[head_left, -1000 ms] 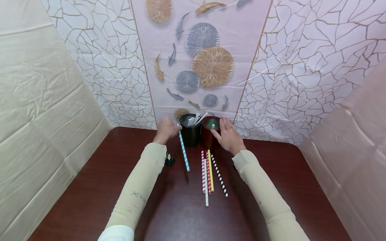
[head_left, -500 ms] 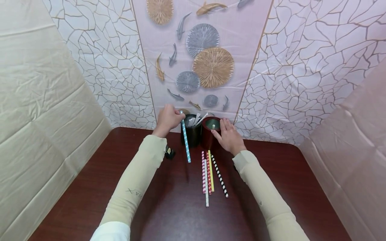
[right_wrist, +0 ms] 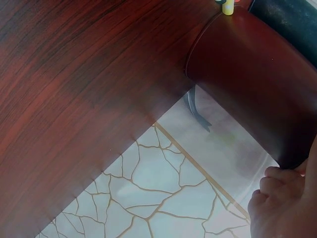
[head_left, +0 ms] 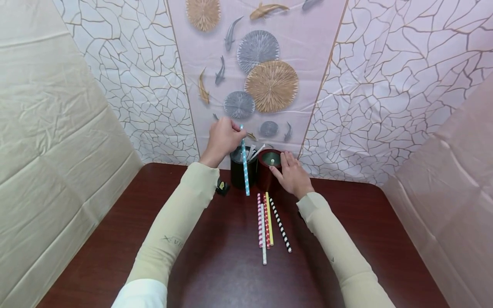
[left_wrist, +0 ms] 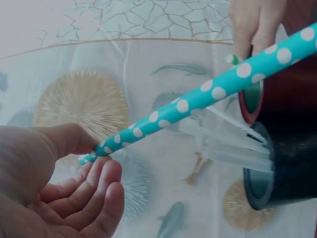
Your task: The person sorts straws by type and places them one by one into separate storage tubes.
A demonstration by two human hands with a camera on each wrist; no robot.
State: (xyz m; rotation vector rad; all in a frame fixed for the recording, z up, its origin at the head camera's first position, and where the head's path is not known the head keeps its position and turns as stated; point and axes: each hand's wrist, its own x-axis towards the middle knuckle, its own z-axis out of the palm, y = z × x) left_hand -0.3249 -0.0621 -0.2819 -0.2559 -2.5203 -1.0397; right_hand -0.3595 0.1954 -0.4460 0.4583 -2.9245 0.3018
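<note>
Pinching: left hand (head_left: 224,137), thumb and forefinger closed on one blue straw with white dots (head_left: 245,167) near its upper end, remaining fingers loosely bent in the left wrist view. Position of said straw: close to upright, slightly tilted, in front of the black cup (head_left: 236,176) and outside it. Black cup: upright, holding several white-wrapped straws (head_left: 257,152) that lean out over its rim. Red cup (head_left: 265,177): upright, just beside the black one, with one light straw tip (head_left: 272,162) showing inside its mouth. Right hand (head_left: 294,175): touching the red cup at its right side, fingers mostly together, thumb spread apart toward the near rim. On the dark wood table (head_left: 231,269), nearer the person: one pink-striped straw (head_left: 259,222), one white (head_left: 264,252), one red with white dots, one yellow (head_left: 269,222), all lying closely grouped; one black-and-white striped straw (head_left: 281,226), slanting away beside them. Behind: a patterned backdrop (head_left: 271,85).
</note>
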